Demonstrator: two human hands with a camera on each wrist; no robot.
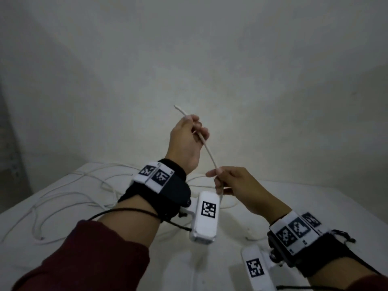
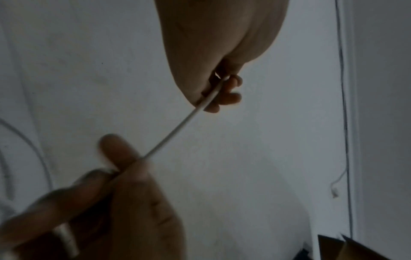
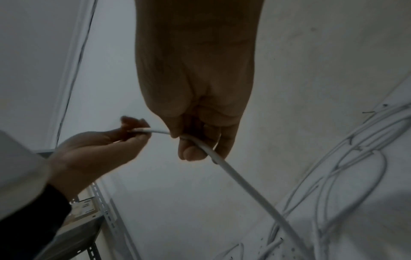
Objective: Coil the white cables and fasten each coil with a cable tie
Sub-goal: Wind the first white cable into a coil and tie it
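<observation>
One white cable (image 1: 206, 149) is held taut in the air above the table between both hands. My left hand (image 1: 195, 124) is raised and grips it near its end, and the short tip (image 1: 178, 108) sticks out up and to the left. My right hand (image 1: 216, 175) pinches the same cable lower down, between thumb and fingers. In the left wrist view the cable (image 2: 173, 133) runs from my left fingers (image 2: 227, 95) down to my right hand (image 2: 115, 176). In the right wrist view the cable (image 3: 244, 183) passes my right fingers (image 3: 193, 149) and drops toward the table.
More loose white cables (image 1: 73, 185) sprawl over the left and back of the white table (image 1: 294, 206), seen too as tangled cables (image 3: 355, 158) in the right wrist view. A bare wall stands close behind. A metal shelf (image 3: 98, 219) is on the left, a cardboard box (image 2: 347, 249) low.
</observation>
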